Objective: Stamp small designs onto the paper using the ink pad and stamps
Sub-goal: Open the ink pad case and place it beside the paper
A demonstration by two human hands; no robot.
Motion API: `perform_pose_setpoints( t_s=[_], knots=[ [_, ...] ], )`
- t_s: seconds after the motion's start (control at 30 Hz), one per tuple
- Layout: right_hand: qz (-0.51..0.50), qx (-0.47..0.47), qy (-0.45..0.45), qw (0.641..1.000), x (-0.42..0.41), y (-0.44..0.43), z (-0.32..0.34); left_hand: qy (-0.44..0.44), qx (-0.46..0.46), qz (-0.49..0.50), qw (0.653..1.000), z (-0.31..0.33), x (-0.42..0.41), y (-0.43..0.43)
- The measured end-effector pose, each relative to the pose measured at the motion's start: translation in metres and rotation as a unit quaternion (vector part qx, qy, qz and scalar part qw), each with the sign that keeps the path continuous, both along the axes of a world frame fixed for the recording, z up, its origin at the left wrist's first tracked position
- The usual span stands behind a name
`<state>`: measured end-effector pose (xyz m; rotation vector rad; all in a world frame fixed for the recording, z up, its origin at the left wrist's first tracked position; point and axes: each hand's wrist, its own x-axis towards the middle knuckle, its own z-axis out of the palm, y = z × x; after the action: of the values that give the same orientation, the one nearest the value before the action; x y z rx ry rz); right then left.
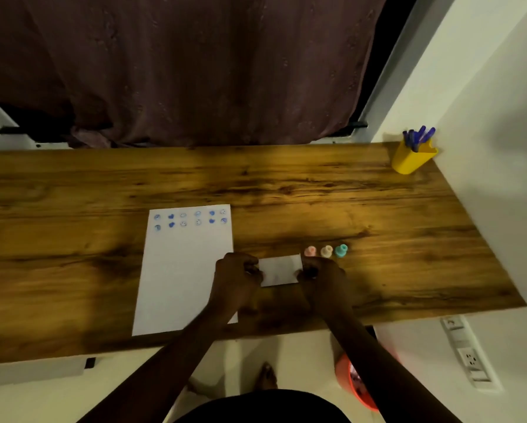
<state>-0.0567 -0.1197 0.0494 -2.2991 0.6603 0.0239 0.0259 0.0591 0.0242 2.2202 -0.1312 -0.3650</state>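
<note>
A white sheet of paper (183, 270) lies on the wooden desk (73, 270), with two rows of small blue stamped designs along its far edge. Just right of the sheet is a white rectangular ink pad case (280, 268), lid side up and closed as far as I can tell. My left hand (238, 273) grips its left end and my right hand (320, 273) grips its right end. Behind the case stand three small stamps in a row: a pink stamp (310, 251), a cream stamp (326, 251) and a teal stamp (341, 250).
A yellow cup (411, 158) with several blue pens stands at the desk's far right corner by the white wall. A dark curtain hangs behind the desk. An orange bin (360, 389) sits on the floor under the desk's right front edge.
</note>
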Motion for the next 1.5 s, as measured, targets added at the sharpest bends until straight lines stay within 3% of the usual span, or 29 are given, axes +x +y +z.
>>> perform_pose_setpoints(
  t_s=[0.17, 0.3, 0.7, 1.13, 1.37, 1.5],
  knots=[
    [0.005, 0.009, 0.014, 1.000, 0.037, 0.057, 0.012, -0.017, 0.010, 0.034, 0.999, 0.019, 0.026, 0.060],
    [0.030, 0.081, -0.044, 0.995, 0.065, 0.116, 0.021, -0.035, 0.010, 0.082, 0.996, 0.027, 0.042, 0.119],
    [0.185, 0.070, -0.024, 0.980, 0.127, 0.281, 0.003, -0.021, 0.059, 0.163, 0.985, 0.015, 0.061, 0.298],
    [0.188, 0.063, 0.026, 0.980, 0.134, 0.341, -0.035, 0.046, 0.075, 0.135, 0.987, -0.005, 0.071, 0.356],
    [0.233, -0.006, 0.012, 0.972, 0.138, 0.336, -0.036, 0.048, 0.073, 0.126, 0.988, -0.008, 0.069, 0.355],
    [0.362, -0.135, -0.022, 0.922, 0.142, 0.331, -0.032, 0.055, 0.064, 0.127, 0.988, -0.009, 0.062, 0.355]
  ],
)
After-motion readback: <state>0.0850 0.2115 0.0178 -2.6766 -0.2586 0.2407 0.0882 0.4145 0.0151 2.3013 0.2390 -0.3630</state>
